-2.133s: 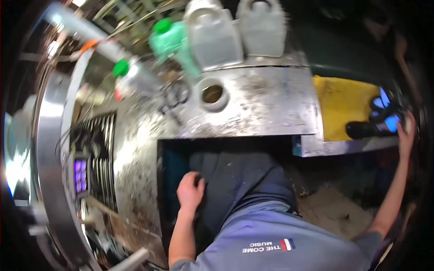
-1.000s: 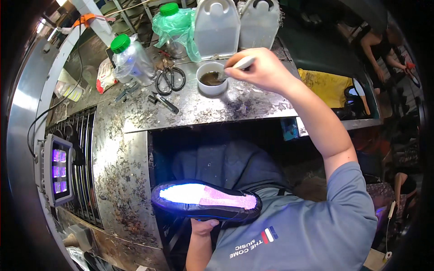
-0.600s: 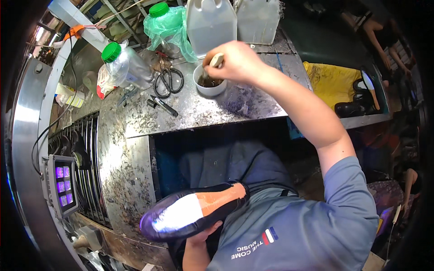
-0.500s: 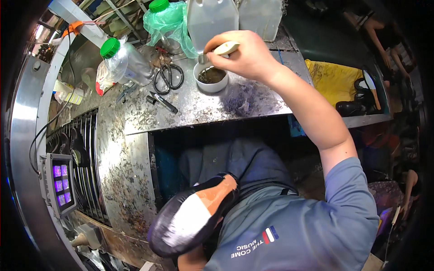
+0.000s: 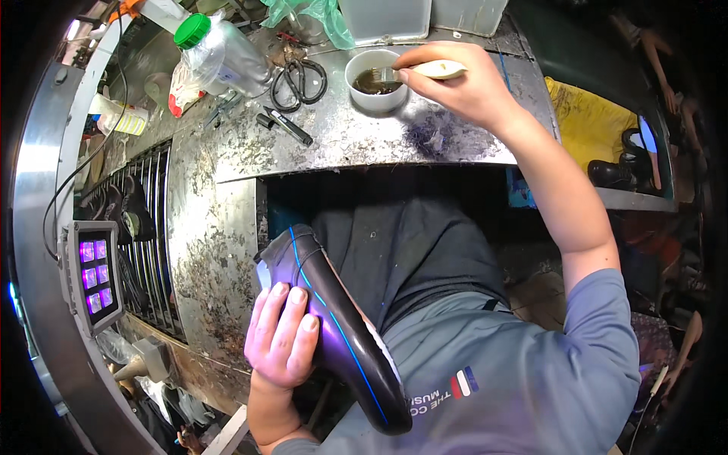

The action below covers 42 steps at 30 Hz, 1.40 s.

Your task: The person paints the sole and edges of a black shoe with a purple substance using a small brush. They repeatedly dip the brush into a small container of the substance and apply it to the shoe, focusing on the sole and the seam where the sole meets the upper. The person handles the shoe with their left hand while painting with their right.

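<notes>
My left hand [image 5: 282, 337] grips a black shoe [image 5: 353, 345] from its side, fingers laid along the upper. The shoe is tilted in front of my lap, with a blue line running down its side. Only a sliver of its pale sole shows. Up at the bench, my right hand [image 5: 478, 87] pinches the cream handle of a flat brush [image 5: 440, 70]. The brush's head reaches inside a white bowl [image 5: 379, 104] holding a dark brownish liquid. How deep the bristles sit in it I cannot tell.
Black-handled scissors [image 5: 298, 85] and a black marker [image 5: 287, 127] lie left of the bowl. Beyond stand a green-capped plastic jar [image 5: 227, 61] and a translucent container [image 5: 385, 19]. A purple-lit lamp [image 5: 95, 277] is at the left, beside a barred rack [image 5: 158, 250]. Yellow cloth [image 5: 584, 125] lies right.
My left hand has turned the shoe from sole-up to side-up, toe now toward me. The brush has dipped farther into the bowl. The whole view has shifted slightly.
</notes>
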Available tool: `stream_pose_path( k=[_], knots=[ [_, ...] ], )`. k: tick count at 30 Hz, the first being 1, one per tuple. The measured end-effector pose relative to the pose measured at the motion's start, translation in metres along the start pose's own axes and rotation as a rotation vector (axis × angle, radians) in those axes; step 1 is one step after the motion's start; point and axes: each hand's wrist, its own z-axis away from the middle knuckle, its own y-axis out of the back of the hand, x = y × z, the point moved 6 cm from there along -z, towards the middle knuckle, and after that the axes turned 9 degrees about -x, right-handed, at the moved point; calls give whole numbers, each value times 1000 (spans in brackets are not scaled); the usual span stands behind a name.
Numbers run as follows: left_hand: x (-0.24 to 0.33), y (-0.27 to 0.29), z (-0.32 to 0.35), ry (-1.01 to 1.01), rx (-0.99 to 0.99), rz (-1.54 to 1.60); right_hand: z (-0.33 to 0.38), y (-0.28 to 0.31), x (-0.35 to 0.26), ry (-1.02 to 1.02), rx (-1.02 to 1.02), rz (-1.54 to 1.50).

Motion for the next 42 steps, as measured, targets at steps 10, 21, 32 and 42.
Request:
stream_pose_path(
  k=[10, 21, 32, 42],
  knots=[
    [2, 0, 9, -55, -113, -49, 48, -35, -82, 6, -343, -660],
    [9, 5, 13, -70, -213, -76, 52, -70, -121, 212, -329, -809],
    [11, 7, 9, -95, -249, -104, 41, -71, -131, 267, -302, -738],
    [9, 5, 10, -80, -242, -117, 47, -71, -133, 192, -477, -932]
  ],
)
